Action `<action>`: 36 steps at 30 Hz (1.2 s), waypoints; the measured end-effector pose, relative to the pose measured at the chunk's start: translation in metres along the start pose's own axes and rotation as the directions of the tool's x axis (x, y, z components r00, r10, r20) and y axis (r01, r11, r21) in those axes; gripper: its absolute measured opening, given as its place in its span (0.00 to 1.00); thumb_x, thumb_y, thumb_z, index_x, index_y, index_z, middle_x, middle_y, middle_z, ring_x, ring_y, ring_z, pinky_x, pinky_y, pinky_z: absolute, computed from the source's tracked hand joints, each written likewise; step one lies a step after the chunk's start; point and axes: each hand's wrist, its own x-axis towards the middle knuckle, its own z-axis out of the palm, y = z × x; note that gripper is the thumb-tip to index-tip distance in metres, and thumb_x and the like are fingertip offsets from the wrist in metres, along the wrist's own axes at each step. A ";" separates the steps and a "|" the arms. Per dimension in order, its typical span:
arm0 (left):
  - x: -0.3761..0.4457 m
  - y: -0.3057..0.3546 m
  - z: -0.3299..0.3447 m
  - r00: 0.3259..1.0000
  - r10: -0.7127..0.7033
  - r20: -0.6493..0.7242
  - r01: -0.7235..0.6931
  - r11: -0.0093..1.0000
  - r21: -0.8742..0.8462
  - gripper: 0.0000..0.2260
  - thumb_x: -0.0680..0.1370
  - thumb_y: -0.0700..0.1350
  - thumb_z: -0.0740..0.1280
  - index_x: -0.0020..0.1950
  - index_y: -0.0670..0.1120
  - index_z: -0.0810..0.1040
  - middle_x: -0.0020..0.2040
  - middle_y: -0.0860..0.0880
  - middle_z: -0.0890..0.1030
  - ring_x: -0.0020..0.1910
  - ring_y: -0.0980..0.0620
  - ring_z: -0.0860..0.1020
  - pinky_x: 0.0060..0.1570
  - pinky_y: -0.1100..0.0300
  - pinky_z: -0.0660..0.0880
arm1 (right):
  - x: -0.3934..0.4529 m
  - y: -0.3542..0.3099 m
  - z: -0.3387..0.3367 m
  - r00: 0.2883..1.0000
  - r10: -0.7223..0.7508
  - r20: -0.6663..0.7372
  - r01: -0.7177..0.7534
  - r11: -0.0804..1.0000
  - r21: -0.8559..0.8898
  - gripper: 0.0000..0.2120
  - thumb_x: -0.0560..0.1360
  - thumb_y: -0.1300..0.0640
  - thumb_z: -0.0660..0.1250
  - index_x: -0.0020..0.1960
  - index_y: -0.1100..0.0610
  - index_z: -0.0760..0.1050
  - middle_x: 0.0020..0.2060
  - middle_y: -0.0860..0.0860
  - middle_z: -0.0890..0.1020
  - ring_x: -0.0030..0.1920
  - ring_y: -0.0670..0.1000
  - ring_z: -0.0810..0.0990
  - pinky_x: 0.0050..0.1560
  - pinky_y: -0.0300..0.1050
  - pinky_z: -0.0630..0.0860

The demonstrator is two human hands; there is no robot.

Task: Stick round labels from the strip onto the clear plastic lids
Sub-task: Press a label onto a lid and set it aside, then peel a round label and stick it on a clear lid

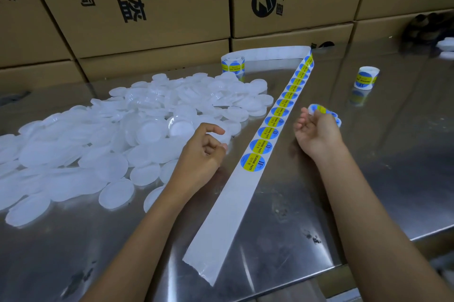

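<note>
Head: R hand [317,129] palm-up gripping labelled lids [325,113].

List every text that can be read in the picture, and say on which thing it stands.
"SOLDERING PASTE": on the round labels of the strip.
"头盔": large black print on the cardboard boxes.
"公司": smaller print, same boxes.
A round black logo: on the middle box.
Print on the two label rolls: too small.

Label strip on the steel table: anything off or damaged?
Mostly fine. The white backing strip with blue-yellow round labels lies flat; its near stretch is already bare, with a ragged, slightly curled end. The translucent white lids sit in a loose heap, not stacked.
</note>
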 end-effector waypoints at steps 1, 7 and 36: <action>0.000 -0.001 0.001 1.000 0.000 0.004 0.000 1.000 -0.001 0.11 0.80 0.37 0.67 0.54 0.53 0.74 0.37 0.47 0.79 0.35 0.51 0.77 0.44 0.55 0.77 | 0.001 -0.002 -0.002 1.000 0.016 -0.001 -0.016 0.999 0.051 0.14 0.85 0.59 0.52 0.47 0.62 0.72 0.37 0.51 0.72 0.33 0.46 0.68 0.31 0.36 0.68; 0.002 -0.001 -0.001 1.000 -0.009 -0.026 0.008 0.999 -0.033 0.12 0.79 0.33 0.64 0.54 0.50 0.76 0.34 0.52 0.80 0.32 0.53 0.77 0.41 0.55 0.78 | 0.003 -0.006 -0.004 0.996 0.069 0.051 -0.075 0.990 0.116 0.13 0.82 0.65 0.49 0.48 0.63 0.71 0.43 0.53 0.78 0.35 0.46 0.74 0.35 0.38 0.70; 0.007 -0.010 -0.009 0.982 0.172 -0.074 -0.109 0.844 0.525 0.11 0.78 0.49 0.71 0.60 0.51 0.79 0.53 0.59 0.76 0.63 0.55 0.68 0.59 0.62 0.61 | -0.041 0.085 0.027 0.682 -0.090 0.725 0.715 -0.123 -0.688 0.18 0.78 0.51 0.67 0.67 0.50 0.76 0.63 0.46 0.79 0.68 0.48 0.69 0.71 0.48 0.61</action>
